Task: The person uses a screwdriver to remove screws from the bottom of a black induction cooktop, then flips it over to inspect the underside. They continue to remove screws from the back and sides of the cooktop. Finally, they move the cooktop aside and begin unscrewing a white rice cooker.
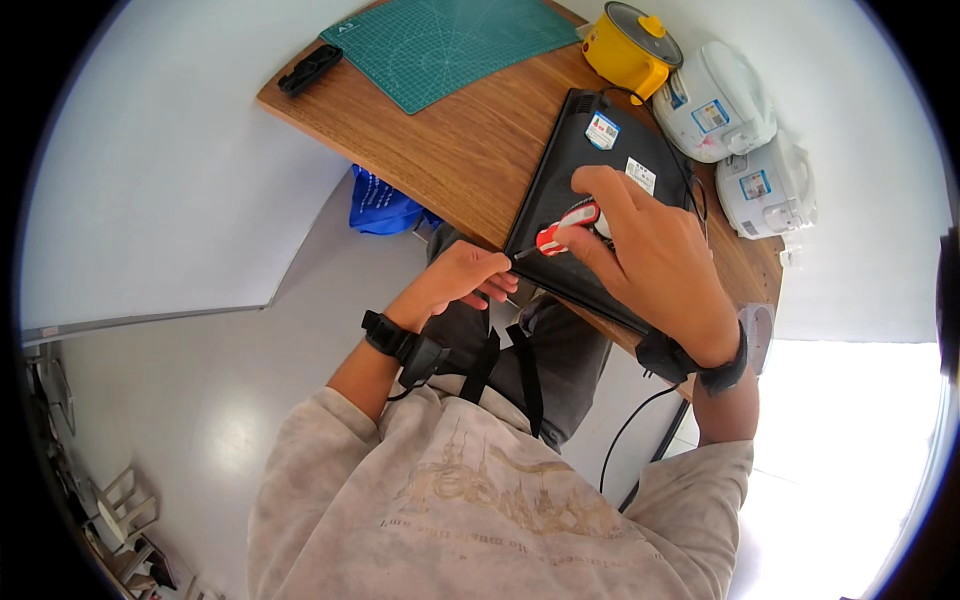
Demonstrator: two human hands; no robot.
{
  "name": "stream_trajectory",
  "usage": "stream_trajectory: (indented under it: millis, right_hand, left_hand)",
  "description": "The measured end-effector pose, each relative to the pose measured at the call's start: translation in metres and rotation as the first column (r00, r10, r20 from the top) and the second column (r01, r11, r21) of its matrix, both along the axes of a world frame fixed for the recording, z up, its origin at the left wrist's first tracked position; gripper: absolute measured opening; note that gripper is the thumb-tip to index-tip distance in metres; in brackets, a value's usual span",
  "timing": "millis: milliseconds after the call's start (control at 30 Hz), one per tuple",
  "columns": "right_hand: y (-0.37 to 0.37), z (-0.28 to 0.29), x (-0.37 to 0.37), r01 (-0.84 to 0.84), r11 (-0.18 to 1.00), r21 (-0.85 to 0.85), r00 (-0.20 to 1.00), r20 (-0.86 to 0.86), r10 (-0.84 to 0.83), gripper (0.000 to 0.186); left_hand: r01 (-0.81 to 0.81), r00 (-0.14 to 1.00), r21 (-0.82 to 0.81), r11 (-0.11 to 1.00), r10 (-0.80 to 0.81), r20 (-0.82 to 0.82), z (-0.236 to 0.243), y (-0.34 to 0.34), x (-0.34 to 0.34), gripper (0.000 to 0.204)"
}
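A closed black laptop (568, 150) with paper labels lies at an angle on the wooden desk, its lower left corner at the front edge. My right hand (645, 265) is closed around a red and white screwdriver (555, 236) above the laptop, with the shaft angled down toward that corner. My left hand (465, 275) is beside the same corner, thumb tip close to the screwdriver's tip and fingers apart below; whether it touches the laptop is unclear.
A green cutting mat (440, 55) and black object (308, 70) lie on the desk (450, 150). A yellow pot (620, 50), two white cookers (705, 110) (760, 180) and cords crowd the right. A blue bag (385, 200) sits below; white partitions (160, 180) flank me.
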State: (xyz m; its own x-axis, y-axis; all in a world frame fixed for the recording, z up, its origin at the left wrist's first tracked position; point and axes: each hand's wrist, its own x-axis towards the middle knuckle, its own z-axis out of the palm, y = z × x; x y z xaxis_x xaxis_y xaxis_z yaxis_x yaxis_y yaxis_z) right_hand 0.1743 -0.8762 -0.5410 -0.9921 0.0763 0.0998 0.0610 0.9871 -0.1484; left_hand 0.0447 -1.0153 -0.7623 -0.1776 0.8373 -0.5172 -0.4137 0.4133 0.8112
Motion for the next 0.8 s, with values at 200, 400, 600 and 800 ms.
stream_trajectory:
  millis: [200, 400, 600, 800]
  right_hand:
    - [0.008, -0.002, -0.001, -0.172, 0.977, -0.123, 0.974, -0.172, 0.150, 0.029]
    - [0.000, 0.009, -0.006, 0.035, 0.997, 0.072, 0.998, 0.056, -0.039, 0.032]
    - [0.002, 0.003, -0.003, -0.065, 0.998, -0.013, 0.987, -0.147, 0.062, 0.033]
    - [-0.005, 0.012, -0.005, -0.051, 0.997, 0.051, 0.998, 0.037, 0.049, 0.032]
  left_hand:
    - [0.006, 1.000, -0.004, 1.000, -0.006, -0.002, 0.003, 0.000, 0.001, 0.037]
    - [-0.007, 1.000, 0.000, 1.000, 0.007, -0.009, 0.005, -0.001, -0.001, 0.036]
    - [-0.003, 1.000, 0.003, 1.000, 0.003, -0.005, 0.005, -0.001, 0.000, 0.036]
    - [-0.019, 1.000, 0.000, 1.000, 0.019, -0.013, 0.009, -0.001, -0.001, 0.035]
